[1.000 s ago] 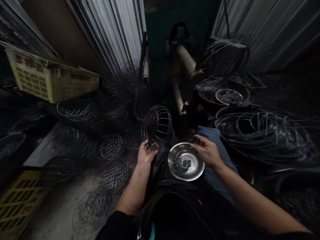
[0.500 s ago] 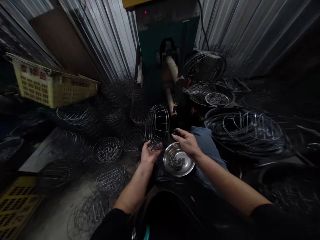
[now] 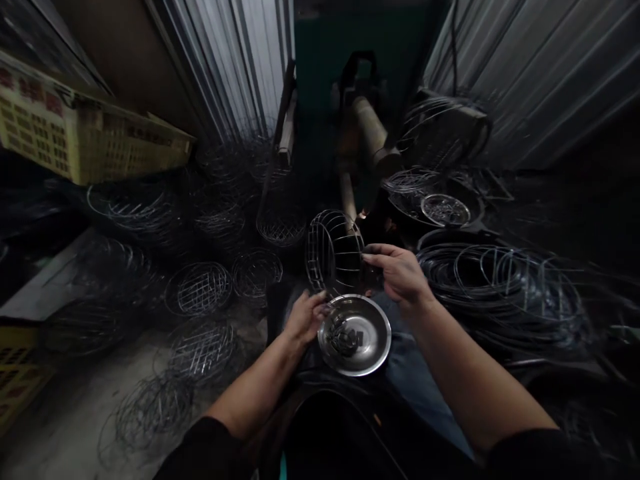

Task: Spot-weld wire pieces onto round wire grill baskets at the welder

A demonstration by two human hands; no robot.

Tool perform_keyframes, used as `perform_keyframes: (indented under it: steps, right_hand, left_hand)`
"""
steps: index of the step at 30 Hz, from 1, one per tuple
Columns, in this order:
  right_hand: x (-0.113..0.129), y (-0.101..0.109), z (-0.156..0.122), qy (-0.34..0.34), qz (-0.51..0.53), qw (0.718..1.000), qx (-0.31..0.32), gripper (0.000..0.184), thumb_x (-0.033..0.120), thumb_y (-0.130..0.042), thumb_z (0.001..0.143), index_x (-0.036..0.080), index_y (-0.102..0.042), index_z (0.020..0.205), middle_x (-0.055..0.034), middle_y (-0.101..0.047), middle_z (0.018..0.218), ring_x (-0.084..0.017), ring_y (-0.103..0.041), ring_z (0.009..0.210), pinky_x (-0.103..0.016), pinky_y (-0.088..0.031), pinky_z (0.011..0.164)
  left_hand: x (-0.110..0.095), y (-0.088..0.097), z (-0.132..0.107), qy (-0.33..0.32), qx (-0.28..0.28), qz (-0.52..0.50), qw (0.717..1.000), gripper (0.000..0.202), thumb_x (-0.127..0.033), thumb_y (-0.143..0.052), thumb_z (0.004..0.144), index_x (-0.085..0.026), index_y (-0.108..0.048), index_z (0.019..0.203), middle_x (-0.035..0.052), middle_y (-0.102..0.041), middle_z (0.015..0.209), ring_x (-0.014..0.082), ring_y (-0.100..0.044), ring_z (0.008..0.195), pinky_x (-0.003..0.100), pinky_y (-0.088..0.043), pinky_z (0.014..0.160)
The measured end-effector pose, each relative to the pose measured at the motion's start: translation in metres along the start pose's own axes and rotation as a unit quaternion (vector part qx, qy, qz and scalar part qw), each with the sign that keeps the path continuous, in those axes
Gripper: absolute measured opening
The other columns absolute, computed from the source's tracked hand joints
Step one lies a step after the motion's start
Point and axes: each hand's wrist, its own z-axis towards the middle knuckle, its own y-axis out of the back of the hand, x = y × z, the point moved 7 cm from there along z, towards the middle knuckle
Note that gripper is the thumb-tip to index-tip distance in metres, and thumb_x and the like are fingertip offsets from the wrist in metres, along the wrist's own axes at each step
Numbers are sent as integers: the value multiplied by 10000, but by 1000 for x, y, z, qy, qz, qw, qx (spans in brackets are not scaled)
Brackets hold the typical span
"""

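My left hand (image 3: 309, 315) grips the lower rim of a round wire cage (image 3: 334, 250) that stands on edge in front of me. My right hand (image 3: 397, 272) pinches the cage's right side with closed fingers; whether a small part sits between them is hidden. A shiny metal bowl (image 3: 373, 347) rests on my lap just below both hands, with a few small dark wire pieces in it.
Several finished wire cages (image 3: 200, 288) lie on the floor to the left. Coils of dark wire (image 3: 500, 283) pile up on the right. A machine with a tube (image 3: 367, 130) stands ahead, a second bowl (image 3: 445, 209) beside it. A yellow crate (image 3: 80, 137) sits upper left.
My right hand rose from the bowl's far edge to the cage's right side. The cage shifted a little to the right. The view tilted up, then back down.
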Motion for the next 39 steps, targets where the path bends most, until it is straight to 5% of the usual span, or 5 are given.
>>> perform_keyframes:
  steps: [4,11,15,24,39]
  right_hand:
    - [10,10,4,-19,-92,995,16,296,320,-840,451,161,-680,641,-7,-631,536,-132,-546,460,-267,-446,435]
    - [23,15,2,26,-162,986,6,263,343,-849,478,177,-731,645,-10,-646,548,-138,-572,495,-275,-486,494]
    - [32,13,6,29,-169,985,5,261,338,-823,474,174,-742,660,-5,-650,551,-136,-560,482,-270,-475,476]
    - [41,23,36,144,-261,955,-2,184,325,-728,609,184,-767,721,-42,-739,752,-196,-657,723,-304,-512,672]
    - [30,72,77,173,-223,956,-76,175,315,-763,641,200,-765,772,-37,-734,813,-209,-661,802,-332,-498,754]
  left_hand:
    - [-34,-11,14,-215,-1,203,955,670,-128,-868,523,-214,-658,1153,69,-638,1148,204,-587,1009,300,-462,851]
    - [-25,-61,42,-178,166,202,949,443,-215,-791,604,-159,-691,1032,14,-613,871,133,-555,798,280,-437,777]
    - [-32,-74,30,-146,220,197,944,611,-125,-819,514,-183,-645,1097,19,-610,911,150,-566,821,269,-444,737]
    - [-42,-97,44,-223,125,197,946,925,-120,-870,493,-221,-499,1335,53,-594,1114,181,-572,979,282,-502,818]
    - [-23,-138,84,-260,118,169,943,585,-173,-825,599,-185,-561,1122,25,-657,985,158,-629,905,303,-472,904]
